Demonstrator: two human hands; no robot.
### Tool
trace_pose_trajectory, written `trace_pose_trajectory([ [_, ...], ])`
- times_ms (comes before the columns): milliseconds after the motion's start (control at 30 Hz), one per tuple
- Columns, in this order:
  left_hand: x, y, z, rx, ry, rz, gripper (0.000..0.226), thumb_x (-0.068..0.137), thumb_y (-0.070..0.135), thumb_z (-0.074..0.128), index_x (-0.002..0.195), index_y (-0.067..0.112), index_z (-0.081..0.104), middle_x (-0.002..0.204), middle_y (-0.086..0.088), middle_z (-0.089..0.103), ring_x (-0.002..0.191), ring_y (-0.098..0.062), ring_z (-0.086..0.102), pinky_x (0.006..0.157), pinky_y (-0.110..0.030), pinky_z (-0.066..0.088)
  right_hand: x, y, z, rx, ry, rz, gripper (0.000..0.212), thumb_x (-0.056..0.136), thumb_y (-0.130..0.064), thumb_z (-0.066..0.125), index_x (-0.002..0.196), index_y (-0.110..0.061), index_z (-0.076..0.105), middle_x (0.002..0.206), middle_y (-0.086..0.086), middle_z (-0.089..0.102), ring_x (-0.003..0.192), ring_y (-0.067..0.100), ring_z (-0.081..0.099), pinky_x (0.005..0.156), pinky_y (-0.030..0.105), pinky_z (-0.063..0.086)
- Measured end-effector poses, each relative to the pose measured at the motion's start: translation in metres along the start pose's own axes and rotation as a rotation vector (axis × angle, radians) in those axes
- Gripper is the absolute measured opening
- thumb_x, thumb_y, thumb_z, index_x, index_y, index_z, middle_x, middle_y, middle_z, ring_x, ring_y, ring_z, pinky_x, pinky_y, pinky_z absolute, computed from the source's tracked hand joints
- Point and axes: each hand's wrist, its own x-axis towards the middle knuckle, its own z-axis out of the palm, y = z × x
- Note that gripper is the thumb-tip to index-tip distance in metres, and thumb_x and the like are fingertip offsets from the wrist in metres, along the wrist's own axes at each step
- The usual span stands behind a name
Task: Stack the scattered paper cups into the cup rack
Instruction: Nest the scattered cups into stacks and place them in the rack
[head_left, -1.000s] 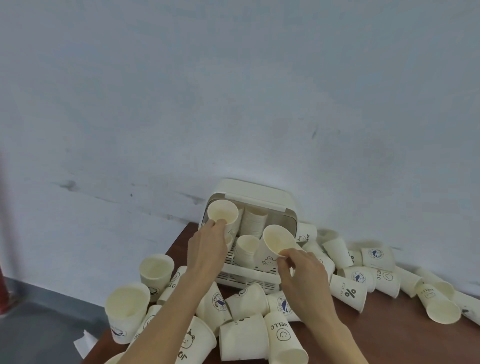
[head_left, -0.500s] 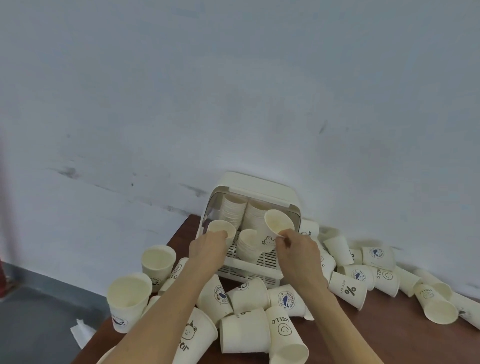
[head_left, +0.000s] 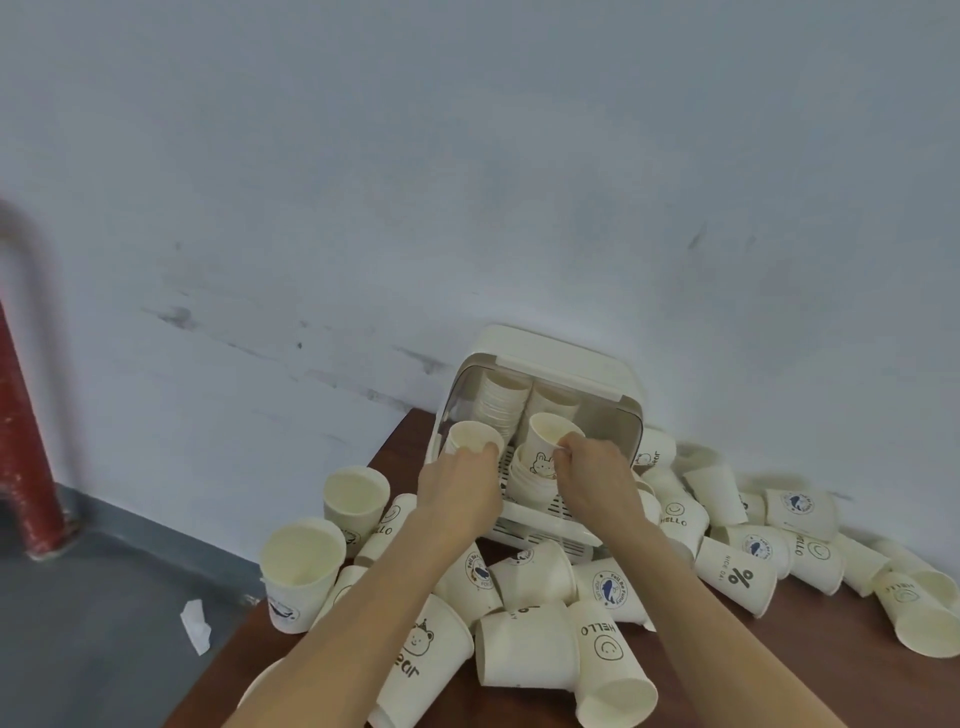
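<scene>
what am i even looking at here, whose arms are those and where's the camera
There is no machine here. A person wears one camera on the head, and it looks forward and down, so the two bare arms are that person's own. A brown table stands against a pale wall and holds many scattered paper cups, some upright, most on their sides. At the back stands a cream cup rack with stacks of cups already inside. The left hand holds a plain cup at the rack's left edge. The right hand pinches the rim of a rabbit-print cup sitting on a short stack in the rack.
</scene>
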Motion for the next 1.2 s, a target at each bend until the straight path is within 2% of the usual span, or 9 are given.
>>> trace_pose_trajectory([
  [133, -0.008, 0.002, -0.005, -0.022, 0.0, 0.017, 0.023, 0.094, 0.018, 0.045, 0.116, 0.016, 0.049, 0.11, -0.008, 0.061, 0.101, -0.031, 0.059, 0.068, -0.034, 0.036, -0.002, -0.001, 0.011, -0.091, -0.066, -0.035, 0.027, 0.099, -0.024, 0.039, 0.09, -0.009, 0.059, 0.083, 0.01, 0.064, 0.08, 0.031, 0.057, 0.064, 0.038, 0.046],
  [233, -0.016, 0.004, -0.009, -0.057, -0.011, 0.026, 0.018, 0.095, 0.019, 0.044, 0.111, 0.015, 0.05, 0.108, -0.007, 0.061, 0.099, -0.03, 0.059, 0.067, -0.033, 0.036, -0.004, -0.004, 0.017, -0.12, -0.111, -0.034, 0.02, 0.095, -0.015, 0.042, 0.084, -0.009, 0.057, 0.085, 0.013, 0.065, 0.082, 0.033, 0.058, 0.064, 0.038, 0.046],
  [333, -0.025, 0.009, -0.014, -0.101, 0.01, 0.027, 0.017, 0.095, 0.021, 0.044, 0.109, 0.016, 0.05, 0.109, -0.007, 0.061, 0.1, -0.031, 0.059, 0.069, -0.033, 0.035, -0.01, -0.006, 0.019, -0.169, -0.151, -0.045, 0.018, 0.094, -0.013, 0.042, 0.078, -0.011, 0.051, 0.089, 0.014, 0.064, 0.086, 0.034, 0.056, 0.065, 0.035, 0.037],
  [500, -0.042, 0.023, -0.019, -0.164, 0.042, 0.046, 0.019, 0.095, 0.025, 0.042, 0.111, 0.017, 0.049, 0.105, -0.008, 0.06, 0.098, -0.031, 0.059, 0.072, -0.037, 0.042, -0.018, -0.007, 0.013, -0.203, -0.175, -0.039, 0.019, 0.095, -0.013, 0.038, 0.097, -0.009, 0.056, 0.102, 0.017, 0.062, 0.098, 0.035, 0.052, 0.075, 0.038, 0.039],
  [633, -0.058, 0.031, -0.02, -0.242, 0.064, 0.035, 0.025, 0.095, 0.025, 0.04, 0.116, 0.018, 0.051, 0.103, -0.007, 0.059, 0.096, -0.031, 0.058, 0.07, -0.037, 0.043, -0.037, -0.009, -0.005, -0.156, -0.127, -0.031, 0.035, 0.094, -0.013, 0.038, 0.129, -0.012, 0.045, 0.106, 0.014, 0.057, 0.101, 0.034, 0.05, 0.086, 0.041, 0.042],
  [833, -0.095, 0.044, -0.016, -0.481, 0.076, 0.014, 0.038, 0.094, 0.028, 0.043, 0.131, 0.027, 0.053, 0.111, 0.002, 0.065, 0.105, -0.02, 0.058, 0.087, -0.038, 0.049, -0.089, -0.006, -0.036, 0.082, 0.002, -0.003, 0.035, 0.089, -0.008, 0.043, 0.121, -0.015, 0.052, 0.093, 0.006, 0.052, 0.086, 0.029, 0.048, 0.072, 0.036, 0.04],
  [933, -0.114, 0.053, -0.013, -0.532, 0.075, 0.011, 0.038, 0.095, 0.029, 0.046, 0.132, 0.027, 0.054, 0.113, 0.002, 0.064, 0.107, -0.018, 0.056, 0.094, -0.038, 0.045, -0.124, -0.004, -0.052, 0.21, 0.017, 0.063, 0.037, 0.094, -0.013, 0.044, 0.13, -0.019, 0.05, 0.1, 0.005, 0.054, 0.095, 0.023, 0.049, 0.079, 0.035, 0.043],
  [1067, -0.135, 0.063, -0.015, -0.595, 0.09, 0.016, 0.036, 0.094, 0.027, 0.047, 0.13, 0.026, 0.055, 0.107, 0.001, 0.065, 0.101, -0.016, 0.057, 0.093, -0.036, 0.045, -0.165, -0.001, -0.064, 0.292, 0.0, 0.096, 0.04, 0.095, -0.019, 0.048, 0.135, -0.023, 0.049, 0.109, 0.0, 0.057, 0.103, 0.02, 0.052, 0.087, 0.035, 0.043],
  [1200, -0.154, 0.062, -0.016, -0.612, 0.118, -0.006, 0.035, 0.095, 0.029, 0.047, 0.129, 0.027, 0.056, 0.096, 0.005, 0.064, 0.093, -0.013, 0.058, 0.09, -0.035, 0.047, -0.192, -0.002, -0.069, 0.322, -0.033, 0.132, 0.04, 0.093, -0.02, 0.051, 0.133, -0.024, 0.052, 0.11, -0.002, 0.058, 0.102, 0.017, 0.053, 0.083, 0.027, 0.037],
])
